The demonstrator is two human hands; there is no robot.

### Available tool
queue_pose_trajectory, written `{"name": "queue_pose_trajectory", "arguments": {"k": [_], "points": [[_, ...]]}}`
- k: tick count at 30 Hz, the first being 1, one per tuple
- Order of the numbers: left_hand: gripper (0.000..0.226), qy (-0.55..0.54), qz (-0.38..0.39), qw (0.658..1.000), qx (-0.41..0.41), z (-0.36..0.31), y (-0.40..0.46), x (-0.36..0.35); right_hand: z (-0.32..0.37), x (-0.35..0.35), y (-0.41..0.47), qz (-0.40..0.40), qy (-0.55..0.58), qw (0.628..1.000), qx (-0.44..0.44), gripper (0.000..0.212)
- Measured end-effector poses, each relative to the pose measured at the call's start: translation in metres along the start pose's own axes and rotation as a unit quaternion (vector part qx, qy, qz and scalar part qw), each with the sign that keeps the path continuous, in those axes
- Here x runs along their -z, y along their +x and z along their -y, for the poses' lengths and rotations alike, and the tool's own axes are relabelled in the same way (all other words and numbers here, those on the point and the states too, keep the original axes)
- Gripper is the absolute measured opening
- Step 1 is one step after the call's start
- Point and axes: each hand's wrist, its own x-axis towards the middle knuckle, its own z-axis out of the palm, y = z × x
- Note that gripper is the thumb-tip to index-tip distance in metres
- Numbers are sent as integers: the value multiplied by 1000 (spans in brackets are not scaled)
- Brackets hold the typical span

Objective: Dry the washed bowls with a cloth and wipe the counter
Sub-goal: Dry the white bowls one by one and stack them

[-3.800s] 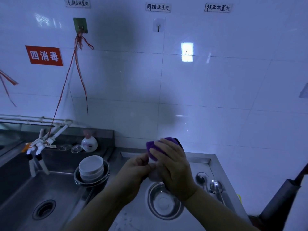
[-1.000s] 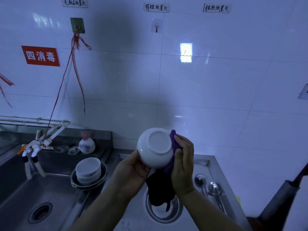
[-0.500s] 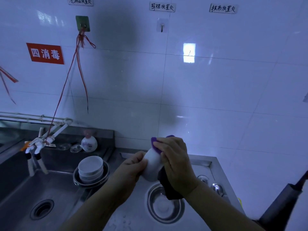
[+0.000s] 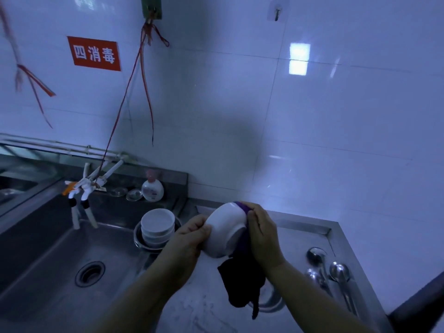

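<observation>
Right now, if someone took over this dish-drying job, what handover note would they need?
Left hand grips the white ceramic bowl, held tilted above the steel counter.
Right hand presses the purple cloth against the bowl's far side; its tail hangs down.
Stack of white bowls sits in a metal basin by the sink.
Metal spoons lie on the counter's right.
Done: cannot tell how many bowls are dry.
Left: finish this bowl, check the stack, wipe the counter.
</observation>
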Motion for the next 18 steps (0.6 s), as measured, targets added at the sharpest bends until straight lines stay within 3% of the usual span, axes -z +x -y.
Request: {"name": "queue_pose_trajectory", "arguments": {"k": [4, 7, 10, 13, 15, 18], "points": [[20, 54, -37, 998, -3, -2, 14, 39, -14, -24, -9, 75, -57, 994, -61, 24], [18, 184, -71, 980, -18, -4, 37, 79, -26, -34, -19, 80, -93, 990, -70, 23], [13, 387, -106, 915, -44, 4, 65, 122, -36, -38, -26, 57, -93, 988, -109, 23], [15, 559, -120, 818, -54, 21, 90, 162, -48, -45, -31, 20, -98, 985, -142, 23], [18, 634, -102, 764, -63, 32, 104, 181, -56, -48, -33, 11, -107, 983, -152, 25], [21, 682, -70, 723, -81, 52, 121, 198, -66, -52, -36, 6, -101, 979, -179, 30]]}}
